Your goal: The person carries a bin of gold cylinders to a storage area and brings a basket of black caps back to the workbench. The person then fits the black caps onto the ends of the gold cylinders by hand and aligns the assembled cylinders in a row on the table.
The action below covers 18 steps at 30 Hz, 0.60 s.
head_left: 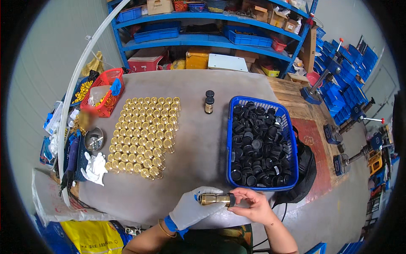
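Note:
My left hand (186, 211), in a whitish glove, is closed round a brass cylinder (210, 198) lying sideways above the near table edge. My bare right hand (257, 208) grips the black cap (231, 200) on the cylinder's right end with thumb and fingers. Just beyond my right hand stands a blue plastic basket (230, 148) heaped with loose black caps (256, 144). To the left, many brass cylinders (146, 127) stand upright in close rows. At mid-table, a brass cylinder with a black top (209, 106) stands just in front of another black-topped piece (209, 93).
On the left are a white glove (95, 168), a metal bowl (94, 139) and a red basket (111, 103). A pale curved tube (67, 101) rises there. A black bag (306, 175) lies right of the blue basket. Hand presses (315, 91) line the wooden bench; blue shelving (194, 40) stands behind.

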{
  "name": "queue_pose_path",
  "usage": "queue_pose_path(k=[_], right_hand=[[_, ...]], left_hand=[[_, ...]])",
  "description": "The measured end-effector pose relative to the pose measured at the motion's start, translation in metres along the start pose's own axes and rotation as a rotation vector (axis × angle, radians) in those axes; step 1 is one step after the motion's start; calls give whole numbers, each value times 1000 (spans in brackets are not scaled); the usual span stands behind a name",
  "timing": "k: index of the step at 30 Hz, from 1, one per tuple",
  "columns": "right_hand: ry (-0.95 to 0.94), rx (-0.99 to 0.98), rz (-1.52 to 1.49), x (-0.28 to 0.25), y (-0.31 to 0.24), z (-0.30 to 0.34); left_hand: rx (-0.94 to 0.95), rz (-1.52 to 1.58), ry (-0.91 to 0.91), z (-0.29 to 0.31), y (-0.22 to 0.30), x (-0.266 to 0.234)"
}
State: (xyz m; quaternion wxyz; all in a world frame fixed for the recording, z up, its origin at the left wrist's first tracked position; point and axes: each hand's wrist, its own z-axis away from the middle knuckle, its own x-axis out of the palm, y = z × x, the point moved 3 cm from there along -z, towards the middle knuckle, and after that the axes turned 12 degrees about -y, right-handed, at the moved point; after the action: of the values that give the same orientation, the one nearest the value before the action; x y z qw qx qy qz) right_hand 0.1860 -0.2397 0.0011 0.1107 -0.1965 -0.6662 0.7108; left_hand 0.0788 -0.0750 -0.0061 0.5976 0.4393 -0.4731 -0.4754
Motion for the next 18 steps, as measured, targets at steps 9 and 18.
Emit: queue_pose_path(k=[9,18], right_hand=[[-48,43,73,-3,-10,-3],[-75,-395,724,0,-36,-2]], left_hand=[[7,18,-12,1,-5,2],[-516,182,-52,4,-8,-2]])
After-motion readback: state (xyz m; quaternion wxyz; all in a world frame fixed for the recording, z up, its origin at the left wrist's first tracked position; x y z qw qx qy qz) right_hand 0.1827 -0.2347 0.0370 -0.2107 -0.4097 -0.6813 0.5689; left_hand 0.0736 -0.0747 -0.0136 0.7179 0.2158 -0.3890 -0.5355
